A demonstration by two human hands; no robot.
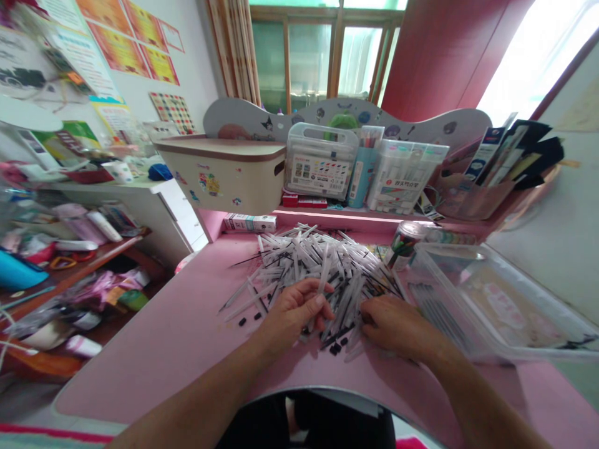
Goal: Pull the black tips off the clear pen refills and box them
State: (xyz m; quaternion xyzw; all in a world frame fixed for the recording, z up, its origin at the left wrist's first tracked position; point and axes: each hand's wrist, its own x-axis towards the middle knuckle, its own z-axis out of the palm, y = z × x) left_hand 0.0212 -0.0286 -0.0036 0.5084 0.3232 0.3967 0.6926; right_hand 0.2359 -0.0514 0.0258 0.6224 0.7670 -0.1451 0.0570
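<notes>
The person's left hand [299,312] is raised at the near edge of a pile of pale tubes and dark sticks [304,255], with its thumb and fingers closed on 1 pale tube [324,265] that stands nearly upright. The right hand [393,325] is low at the right end of the pile, its fingers curled inward; whether they are clamped on anything cannot be told, since the back of the hand hides them. The 2 hands are apart, with loose tubes and several small black pieces [335,349] between them on the pink desk [163,312]. The pile spreads across the middle of the desk, below a shelf. At the right, a clear plastic bin [547,356] sits beside the right hand, and grey sticks [442,312] show through its side. A can [407,234] stands just behind the bin's left corner, next to the pile. On the shelf are a beige storage box [224,181] with a brown lid, 2 clear cases, a blue pencil holder [358,181] between those cases, and a pink container [472,198] of pens at the right end.
</notes>
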